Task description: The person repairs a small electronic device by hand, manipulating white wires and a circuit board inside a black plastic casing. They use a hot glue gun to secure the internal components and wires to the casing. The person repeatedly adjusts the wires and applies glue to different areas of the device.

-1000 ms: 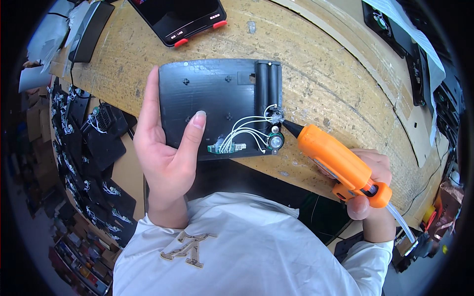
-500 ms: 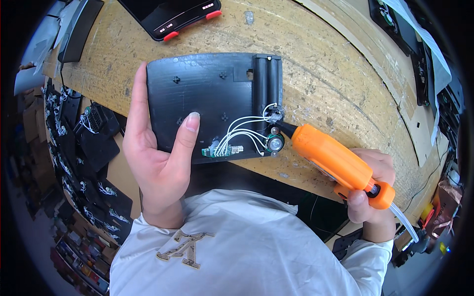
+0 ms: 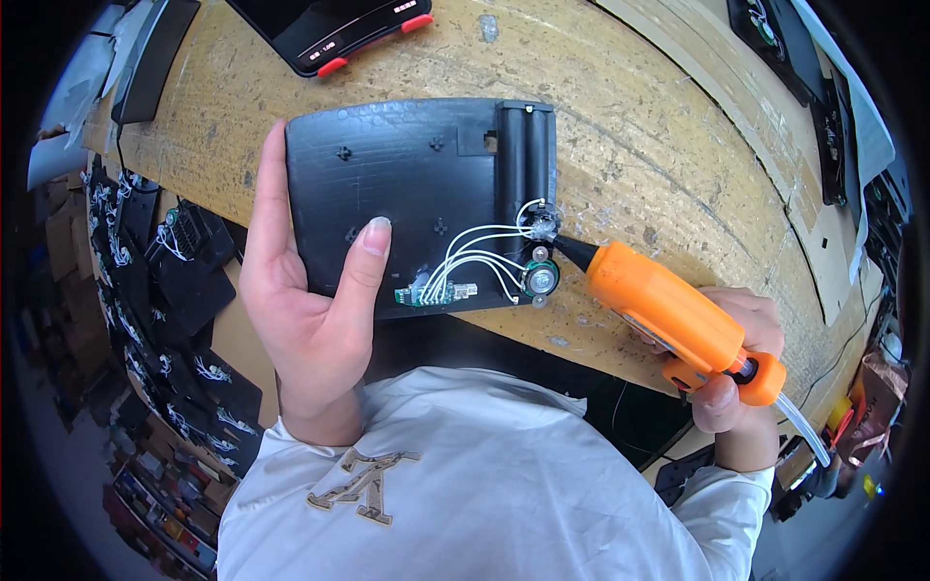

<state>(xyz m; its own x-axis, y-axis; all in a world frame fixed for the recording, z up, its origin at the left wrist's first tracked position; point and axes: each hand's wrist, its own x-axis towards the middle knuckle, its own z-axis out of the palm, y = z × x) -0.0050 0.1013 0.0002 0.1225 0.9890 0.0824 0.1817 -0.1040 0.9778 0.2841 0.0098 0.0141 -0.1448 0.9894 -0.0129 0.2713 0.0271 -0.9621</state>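
Observation:
My left hand [image 3: 320, 281] grips the left side of a black plastic panel [image 3: 397, 174], thumb over its face and fingers along its edge. White wires [image 3: 475, 242] run across the panel from a small green circuit board [image 3: 436, 292] at the near edge. They reach a clear glue blob [image 3: 541, 227] below the battery holder [image 3: 523, 150] and a round part with a green rim [image 3: 540, 280]. My right hand [image 3: 731, 339] is wrapped round an orange hot glue gun [image 3: 668, 305]. The gun's dark nozzle points at the glue blob; whether it touches is hard to tell.
On the wooden table [image 3: 659, 184], a dark-screened device with red corner grips [image 3: 334, 34] lies at the far side. Several more black panels with wires [image 3: 199, 261] are at the left. Cardboard and other black parts [image 3: 828, 126] line the right. A clear glue stick [image 3: 802, 431] trails from the gun.
The glue gun has drawn back slightly to the right, and more of its nozzle shows beside the glue blob. The panel and my left hand have hardly moved.

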